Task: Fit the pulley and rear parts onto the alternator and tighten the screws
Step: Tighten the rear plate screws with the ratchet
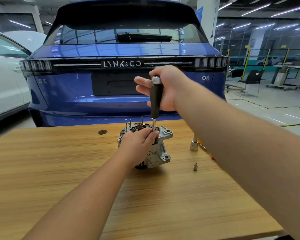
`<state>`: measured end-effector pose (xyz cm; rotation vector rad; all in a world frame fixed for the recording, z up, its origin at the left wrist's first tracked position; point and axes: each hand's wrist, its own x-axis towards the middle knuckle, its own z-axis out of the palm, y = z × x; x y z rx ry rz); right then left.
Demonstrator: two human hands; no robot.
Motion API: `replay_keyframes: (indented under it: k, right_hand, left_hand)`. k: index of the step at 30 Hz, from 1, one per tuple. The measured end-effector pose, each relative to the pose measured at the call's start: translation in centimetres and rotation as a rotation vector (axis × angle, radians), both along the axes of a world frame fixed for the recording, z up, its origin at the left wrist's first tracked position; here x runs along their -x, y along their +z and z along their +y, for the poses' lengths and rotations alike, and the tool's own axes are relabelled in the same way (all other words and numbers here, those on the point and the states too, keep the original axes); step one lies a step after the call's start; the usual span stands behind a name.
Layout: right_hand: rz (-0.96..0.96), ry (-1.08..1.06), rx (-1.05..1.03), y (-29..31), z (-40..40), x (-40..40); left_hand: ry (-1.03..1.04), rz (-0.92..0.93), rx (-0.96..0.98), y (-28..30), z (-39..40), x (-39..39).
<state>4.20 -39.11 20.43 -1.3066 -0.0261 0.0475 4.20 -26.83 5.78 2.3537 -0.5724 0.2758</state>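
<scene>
A silver alternator (160,154) stands on end in the middle of the wooden table (59,167), with several thin studs sticking up from its top. A nut driver with a black handle (155,101) stands upright over its right rear edge. My right hand (164,89) grips the handle near its chrome cap. My left hand (137,144) rests on the alternator and pinches the driver's steel shaft just above the housing. The shaft's tip is hidden behind my fingers.
A chrome socket on an extension (194,145) stands to the right of the alternator, and a small bit adapter (195,166) stands nearer me. A dark round cap (102,132) lies at the back left. A blue car (121,66) is parked just behind the table.
</scene>
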Motion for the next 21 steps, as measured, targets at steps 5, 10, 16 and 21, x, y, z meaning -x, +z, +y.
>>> replay_keyframes:
  k: [5,10,16,21]
  right_hand:
    - [-0.354,-0.220,-0.195,-3.3,0.8,-0.4]
    - [-1.108,-0.525,1.060,-4.7,0.3,-0.3]
    - [-1.119,-0.501,1.400,-3.8,0.3,-0.6]
    - [-1.046,-0.366,1.364,-3.5,-0.4,-0.1]
  left_hand:
    - [0.007,-0.005,0.004,0.0,0.0,-0.1]
    - [0.001,-0.028,-0.004,-0.1,0.0,-0.2]
    - [-0.007,-0.019,0.013,0.0,-0.1,-0.1]
    - [-0.007,-0.025,0.004,-0.1,-0.1,-0.1]
